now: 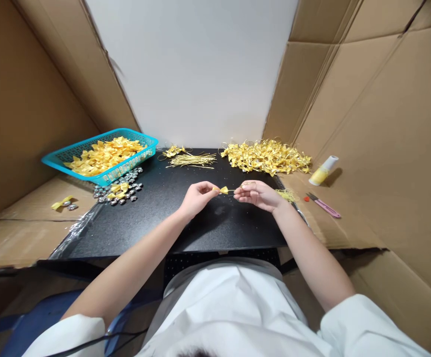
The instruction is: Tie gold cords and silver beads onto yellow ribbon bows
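the black desk (148, 225) spreads widest in my view. at its far left i have the turquoise basket (129, 171), full of yellow bows (107, 154); at the far right lies a heap of yellow bows with cords (269, 156). between them, near the wall, is a bundle of gold strands (193, 159). my left hand (198, 198) and right hand (259, 195) are raised over the middle. on the cardboard to the right, the white-and-yellow spool (323, 171) stands near the pink-handled cutter (324, 205). round silver pieces (128, 196) lie just in front of the basket, some yellow bows among them. between my hands is the small yellow bow (223, 190): my left grip pinches its left end, and my right grip pinches the thin gold cord (248, 183) beside it.
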Demonstrator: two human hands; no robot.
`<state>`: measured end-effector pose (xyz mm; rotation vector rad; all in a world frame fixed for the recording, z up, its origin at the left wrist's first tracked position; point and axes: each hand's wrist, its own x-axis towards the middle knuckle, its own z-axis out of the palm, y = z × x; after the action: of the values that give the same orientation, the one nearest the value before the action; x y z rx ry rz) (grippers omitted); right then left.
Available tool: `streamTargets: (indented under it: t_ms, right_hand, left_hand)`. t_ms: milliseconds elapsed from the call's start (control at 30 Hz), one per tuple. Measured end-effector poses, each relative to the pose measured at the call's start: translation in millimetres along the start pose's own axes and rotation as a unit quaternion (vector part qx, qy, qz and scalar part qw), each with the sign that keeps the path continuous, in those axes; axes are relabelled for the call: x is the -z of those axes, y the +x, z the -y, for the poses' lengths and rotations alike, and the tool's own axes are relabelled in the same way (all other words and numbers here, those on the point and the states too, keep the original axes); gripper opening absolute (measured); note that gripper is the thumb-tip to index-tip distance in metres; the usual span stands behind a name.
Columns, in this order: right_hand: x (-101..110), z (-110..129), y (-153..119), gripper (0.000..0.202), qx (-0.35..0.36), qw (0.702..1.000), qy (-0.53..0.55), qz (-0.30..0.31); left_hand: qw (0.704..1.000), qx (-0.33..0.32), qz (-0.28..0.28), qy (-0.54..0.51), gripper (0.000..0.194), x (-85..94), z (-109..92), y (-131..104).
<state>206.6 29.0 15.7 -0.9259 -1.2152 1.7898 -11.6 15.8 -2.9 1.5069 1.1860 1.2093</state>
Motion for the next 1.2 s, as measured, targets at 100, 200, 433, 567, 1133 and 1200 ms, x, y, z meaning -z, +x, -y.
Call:
streamTargets:
  t_ms: [100,200,433,567,1133,1200]
  right_hand:
    - [3,0,3,0.006,0.047,0.998,-0.02,-0.024]
    - [3,-3,8,0.009,0.081,0.995,-0.031,-0.047]
    - [2,-24,29,0.008,0.176,0.957,-0.189,-0.13]
    - [11,-32,37,0.004,0.18,0.912,-0.284,-0.233]
    - [-28,-38,11,0.011,0.365,0.829,-0.385,-0.174]
    - [-29,-38,10,0.011,0.371,0.826,-0.383,-0.181]
  left_hand:
    - [0.998,-0.008,0.048,0.037,0.027,-0.8,1,-1]
    - [0.991,0.01,0.13,0.024,0.025,-2.1,0,-3]
    - [0.963,0.079,0.249,-0.07,0.021,-3.9,-6,-7]
    - [0.958,0.114,0.237,-0.116,0.021,-7.3,-5,-7]
    - [0.996,-0.043,0.016,-0.082,0.031,-15.7,-2,-10]
    - [0.996,-0.048,0.013,-0.072,0.032,-15.4,-1,-10]
